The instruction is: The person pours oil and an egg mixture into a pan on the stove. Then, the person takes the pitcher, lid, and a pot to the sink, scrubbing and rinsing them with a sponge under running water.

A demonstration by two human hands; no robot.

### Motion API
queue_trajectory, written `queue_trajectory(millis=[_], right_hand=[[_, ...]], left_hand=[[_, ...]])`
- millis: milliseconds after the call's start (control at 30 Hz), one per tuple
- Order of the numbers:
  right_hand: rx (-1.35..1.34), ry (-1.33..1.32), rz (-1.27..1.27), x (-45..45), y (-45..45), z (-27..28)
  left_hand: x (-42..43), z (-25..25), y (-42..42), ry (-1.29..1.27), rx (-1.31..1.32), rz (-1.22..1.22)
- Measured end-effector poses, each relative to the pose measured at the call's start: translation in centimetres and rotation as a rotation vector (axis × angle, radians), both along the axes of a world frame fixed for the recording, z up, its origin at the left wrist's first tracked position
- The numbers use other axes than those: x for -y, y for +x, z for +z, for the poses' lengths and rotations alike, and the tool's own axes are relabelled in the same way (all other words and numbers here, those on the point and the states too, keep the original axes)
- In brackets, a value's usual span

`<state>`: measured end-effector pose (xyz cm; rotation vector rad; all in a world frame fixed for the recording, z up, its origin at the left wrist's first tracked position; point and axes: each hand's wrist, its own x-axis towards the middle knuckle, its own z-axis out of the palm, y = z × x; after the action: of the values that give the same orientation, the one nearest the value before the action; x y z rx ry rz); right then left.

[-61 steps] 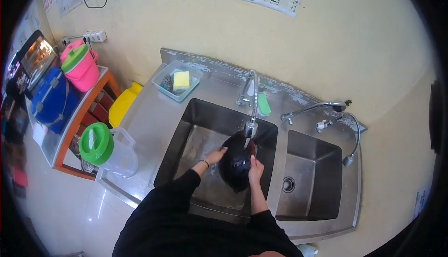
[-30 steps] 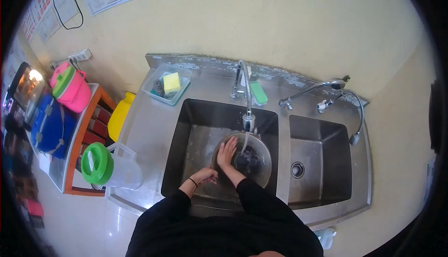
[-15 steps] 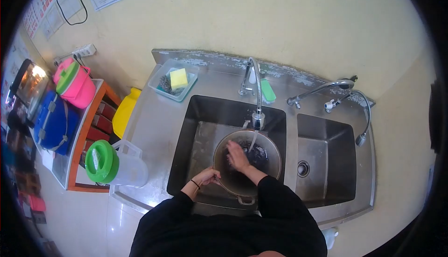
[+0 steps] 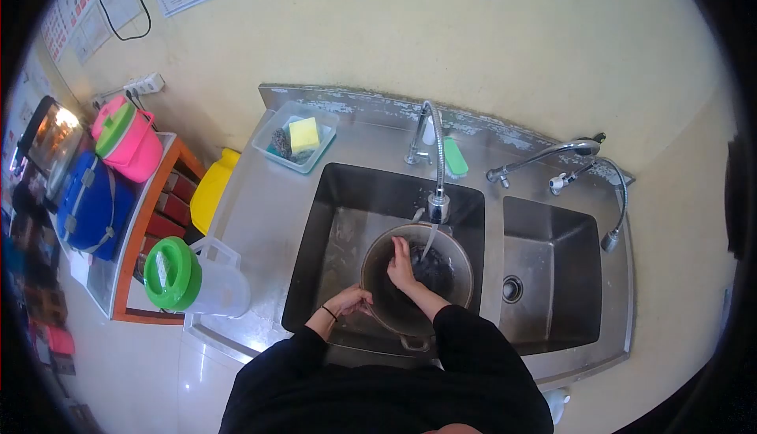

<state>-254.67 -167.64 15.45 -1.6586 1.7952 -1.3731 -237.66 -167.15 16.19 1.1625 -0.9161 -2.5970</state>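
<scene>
A round metal pot [image 4: 460, 296] with loop handles stands in the larger sink basin [image 4: 315, 264]. Water [image 4: 430, 242] runs into it from the flexible tap [image 4: 438, 207] above. At the pot's left rim, my left hand [image 4: 349, 301] is closed, its fingers gripping the edge. My right hand [image 4: 401, 267] reaches inside, fingers stretched out along the inner wall, with nothing seen in it. Dark, rippling water covers the pot's bottom.
On the steel counter are a plastic tub [image 4: 319, 158] with a yellow sponge [image 4: 303, 134] and a scourer, a green brush [image 4: 454, 156], and a green-lidded jug [image 4: 221, 286]. A smaller basin [image 4: 544, 276] with its own taps lies right. Coolers stand on a shelf left.
My right hand has shifted slightly inside the pot, its fingers now upright against the inner wall. My left hand stays at the rim, and water keeps running.
</scene>
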Motion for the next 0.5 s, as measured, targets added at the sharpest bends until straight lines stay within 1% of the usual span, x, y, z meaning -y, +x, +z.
queue_trajectory(millis=[100,233,300,333,400,500], right_hand=[[0.007,0.081,0.333,-2.5,2.4,-1.4],[-0.425,0.385,0.695,-6.4,-0.6,-2.6],[-0.743,0.397,0.591,-6.7,-4.1,-2.1],[-0.721,0.468,0.491,-5.9,-5.6,-2.9],[-0.887,0.300,0.079,-4.0,-6.0,-3.8],[-0.744,0.355,-0.160,-0.1,-2.2,-4.5]], left_hand=[[-0.2,-1.2,-0.2,0.027,-0.035,0.077],[-0.7,-1.3,1.0,-0.027,-0.043,0.155],[-1.4,-1.6,1.1,-0.073,-0.053,0.230],[-1.3,-1.3,1.0,-0.036,-0.048,0.231],[-1.6,-0.6,0.8,0.043,-0.036,0.234],[-1.4,-1.8,-0.2,0.153,-0.028,0.127]])
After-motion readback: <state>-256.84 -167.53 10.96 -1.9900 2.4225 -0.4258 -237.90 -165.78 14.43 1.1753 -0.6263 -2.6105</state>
